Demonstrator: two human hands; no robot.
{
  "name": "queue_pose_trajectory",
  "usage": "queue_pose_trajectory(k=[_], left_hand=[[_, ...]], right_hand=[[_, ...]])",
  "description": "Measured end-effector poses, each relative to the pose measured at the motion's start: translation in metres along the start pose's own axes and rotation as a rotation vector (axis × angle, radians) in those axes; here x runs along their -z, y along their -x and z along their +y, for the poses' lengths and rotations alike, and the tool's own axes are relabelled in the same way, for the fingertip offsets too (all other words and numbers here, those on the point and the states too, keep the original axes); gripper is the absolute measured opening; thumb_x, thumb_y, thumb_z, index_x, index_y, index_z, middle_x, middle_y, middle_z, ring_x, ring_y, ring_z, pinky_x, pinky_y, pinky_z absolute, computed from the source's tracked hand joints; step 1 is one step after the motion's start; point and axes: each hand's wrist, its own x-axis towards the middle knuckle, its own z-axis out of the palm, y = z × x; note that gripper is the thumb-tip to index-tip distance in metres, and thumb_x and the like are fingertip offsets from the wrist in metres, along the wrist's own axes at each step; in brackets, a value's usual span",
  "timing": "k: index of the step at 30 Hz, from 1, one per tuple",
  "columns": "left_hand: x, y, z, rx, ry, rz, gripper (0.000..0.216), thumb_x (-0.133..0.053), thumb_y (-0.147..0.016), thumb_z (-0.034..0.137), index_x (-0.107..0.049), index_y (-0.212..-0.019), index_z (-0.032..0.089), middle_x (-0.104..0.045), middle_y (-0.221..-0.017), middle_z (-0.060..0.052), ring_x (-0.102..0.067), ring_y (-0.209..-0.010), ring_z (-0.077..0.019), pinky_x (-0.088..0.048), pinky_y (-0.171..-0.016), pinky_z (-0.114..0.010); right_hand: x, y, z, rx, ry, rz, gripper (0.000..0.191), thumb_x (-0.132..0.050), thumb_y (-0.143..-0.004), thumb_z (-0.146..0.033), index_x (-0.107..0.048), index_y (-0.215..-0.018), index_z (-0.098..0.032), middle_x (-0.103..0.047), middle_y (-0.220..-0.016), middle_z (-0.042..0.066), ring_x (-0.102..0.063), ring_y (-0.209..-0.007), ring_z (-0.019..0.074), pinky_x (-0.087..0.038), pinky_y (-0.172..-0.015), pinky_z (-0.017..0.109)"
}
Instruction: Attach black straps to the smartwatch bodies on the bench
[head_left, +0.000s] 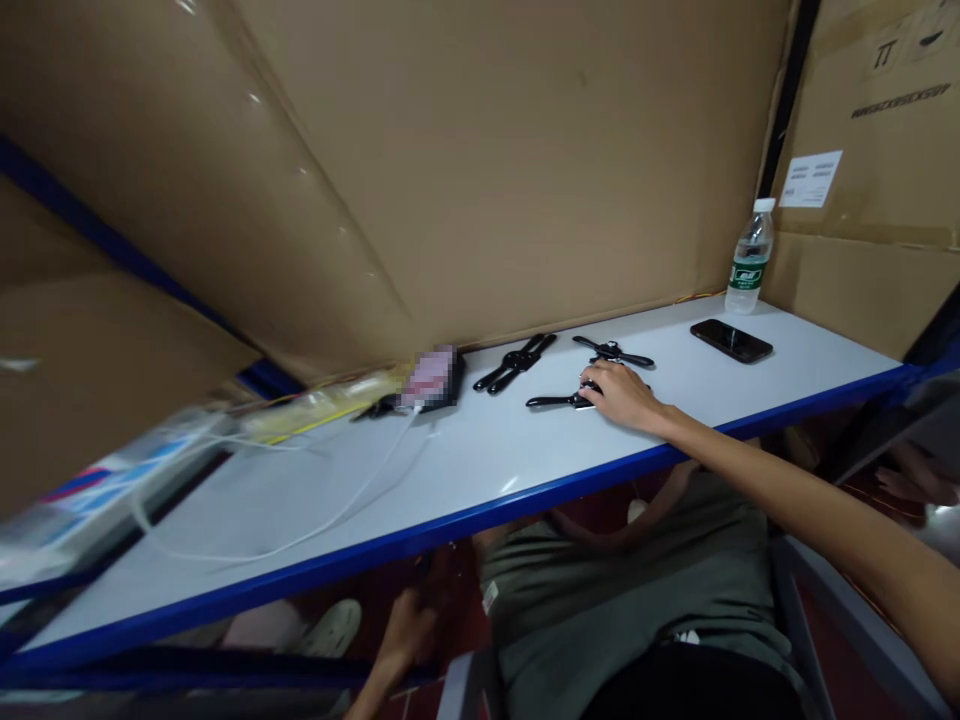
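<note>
My right hand (619,393) is closed over the middle of a black spokeshave (551,402) lying on the tabletop. One long handle sticks out to the left of my fingers, and the grip covers most of the body. Just behind it lies another black spokeshave (613,351) with a bright adjusting part at its centre. Further left, two more black spokeshaves (517,362) lie side by side and touching. My left hand (414,618) hangs low, beyond the table's front edge, beside the chair. Its fingers are dark and blurred, so what they hold, if anything, does not show.
The white table (465,460) has a blue front edge. A phone (731,340) and a water bottle (750,262) stand at the right. A white cable (300,540) runs from a blurred-out device (431,380) toward a power strip (127,490). Cardboard (525,170) walls the back.
</note>
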Motion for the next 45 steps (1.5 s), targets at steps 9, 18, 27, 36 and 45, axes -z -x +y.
queue_pose_trajectory(k=[9,18,27,36,45], left_hand=[[0.077,0.048,0.134,-0.636,0.083,-0.116,0.03,-0.056,-0.1,0.038,-0.07,-0.078,0.023,-0.069,-0.073,-0.002,-0.065,-0.068,-0.0169,-0.054,-0.068,-0.025],[0.019,-0.111,0.266,-0.716,-0.446,0.045,0.031,-0.042,-0.104,0.03,-0.07,-0.102,0.016,-0.071,-0.109,-0.015,-0.065,-0.107,-0.0282,-0.049,-0.096,-0.04],[-0.022,-0.154,0.271,-0.519,-0.511,-0.092,0.046,-0.039,-0.106,0.036,-0.078,-0.096,0.016,-0.077,-0.102,-0.017,-0.072,-0.096,-0.0259,-0.047,-0.081,-0.032],[-0.023,-0.156,0.27,-0.474,-0.471,-0.122,0.048,-0.041,-0.103,0.039,-0.081,-0.096,0.014,-0.078,-0.101,-0.02,-0.073,-0.098,-0.0296,-0.047,-0.085,-0.035],[-0.02,-0.155,0.271,-0.481,-0.456,-0.12,0.051,-0.039,-0.103,0.04,-0.082,-0.095,0.015,-0.078,-0.103,-0.02,-0.072,-0.101,-0.0304,-0.047,-0.086,-0.036]], right_hand=[[-0.002,0.002,0.0,-0.036,0.068,0.04,0.019,-0.066,-0.098,-0.028,-0.069,-0.113,-0.017,-0.066,-0.114,0.013,-0.061,-0.107,0.0257,-0.044,-0.087,0.033],[0.003,0.004,-0.004,-0.008,0.114,0.035,0.016,-0.062,-0.1,-0.025,-0.071,-0.111,-0.02,-0.065,-0.112,0.011,-0.061,-0.105,0.0244,-0.043,-0.087,0.031],[0.003,-0.002,0.001,0.034,0.013,-0.014,0.012,-0.062,-0.097,-0.015,-0.071,-0.102,-0.021,-0.074,-0.095,0.005,-0.064,-0.093,0.02,-0.039,-0.079,0.028],[0.003,-0.009,0.002,0.006,-0.07,-0.012,0.004,-0.069,-0.089,-0.022,-0.073,-0.09,-0.021,-0.072,-0.083,0.001,-0.061,-0.076,0.016,-0.036,-0.069,0.026],[0.005,-0.01,0.012,-0.047,-0.072,-0.007,0.019,-0.071,-0.089,-0.022,-0.071,-0.107,-0.019,-0.07,-0.082,0.0,-0.06,-0.074,0.0161,-0.038,-0.072,0.026]])
